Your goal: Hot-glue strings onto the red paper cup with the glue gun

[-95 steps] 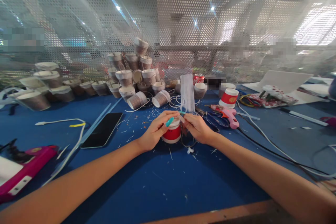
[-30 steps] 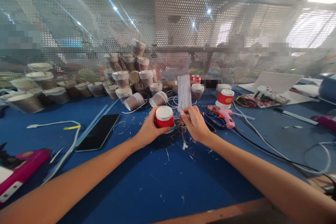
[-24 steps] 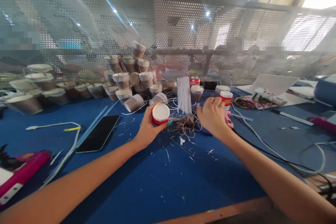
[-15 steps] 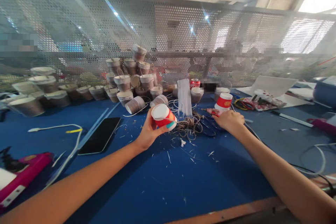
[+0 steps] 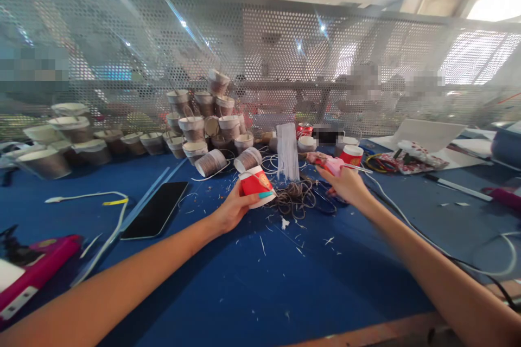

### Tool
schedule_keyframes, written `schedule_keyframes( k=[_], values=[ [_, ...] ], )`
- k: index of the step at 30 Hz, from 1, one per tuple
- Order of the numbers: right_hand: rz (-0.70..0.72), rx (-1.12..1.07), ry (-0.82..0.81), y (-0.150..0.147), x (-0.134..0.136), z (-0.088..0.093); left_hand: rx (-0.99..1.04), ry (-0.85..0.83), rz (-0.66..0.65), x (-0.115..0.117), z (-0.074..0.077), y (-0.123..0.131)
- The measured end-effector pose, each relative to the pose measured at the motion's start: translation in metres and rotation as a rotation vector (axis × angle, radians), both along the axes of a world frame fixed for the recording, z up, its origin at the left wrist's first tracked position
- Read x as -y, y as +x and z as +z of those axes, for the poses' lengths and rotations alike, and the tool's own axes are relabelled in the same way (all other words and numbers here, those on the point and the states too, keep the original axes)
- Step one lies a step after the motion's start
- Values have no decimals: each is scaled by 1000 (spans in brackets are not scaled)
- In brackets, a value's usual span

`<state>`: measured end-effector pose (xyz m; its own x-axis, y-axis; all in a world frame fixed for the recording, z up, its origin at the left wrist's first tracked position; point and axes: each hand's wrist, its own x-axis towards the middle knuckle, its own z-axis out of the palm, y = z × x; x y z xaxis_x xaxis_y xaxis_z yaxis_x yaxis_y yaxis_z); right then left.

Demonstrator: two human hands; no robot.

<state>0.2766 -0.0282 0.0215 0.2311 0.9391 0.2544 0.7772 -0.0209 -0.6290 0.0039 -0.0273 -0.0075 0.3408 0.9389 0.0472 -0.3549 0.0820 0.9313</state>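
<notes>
My left hand (image 5: 233, 207) is closed round a red and white paper cup (image 5: 255, 183), tilted above the table. Fingers of my right hand (image 5: 345, 183) wrap a pink glue gun (image 5: 331, 165), its tip pointing left and a pale stick showing behind it. Just beyond that hand stands a second red and white paper cup (image 5: 352, 155), partly hidden. Between my hands lies a tangle of brown cord (image 5: 295, 195), with an upright bundle of thin white strips (image 5: 287, 152) behind it.
Several brown-wrapped cups (image 5: 191, 128) are piled at the back, with more at the left. A black phone (image 5: 157, 211), a white cable (image 5: 119, 222) and a magenta device (image 5: 44, 274) lie at left. A perforated metal screen (image 5: 277, 43) closes the far side. White scraps dot the blue table (image 5: 228, 293).
My right hand has lifted the glue gun and shifted it left, away from the standing cup. The cup in my left hand has turned, showing more of its side.
</notes>
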Motion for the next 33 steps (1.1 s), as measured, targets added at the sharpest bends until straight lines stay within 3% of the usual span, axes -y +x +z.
schedule_keyframes(
  k=[2, 9, 16, 24, 33],
  values=[
    [13, -130, -84, -17, 3, -3, -12, 7, 19, 1, 0, 2],
    [63, -425, 15, -52, 20, -8, -18, 46, 85, 4, 0, 5],
    [47, -236, 254, -57, 23, -19, -67, 121, 141, 3, -3, 5],
    [76, -18, 532, -64, 30, -16, -139, 177, 132, 3, -2, 5],
    [126, 59, 639, -65, 29, -19, -146, 221, 57, 6, 0, 7]
  ],
)
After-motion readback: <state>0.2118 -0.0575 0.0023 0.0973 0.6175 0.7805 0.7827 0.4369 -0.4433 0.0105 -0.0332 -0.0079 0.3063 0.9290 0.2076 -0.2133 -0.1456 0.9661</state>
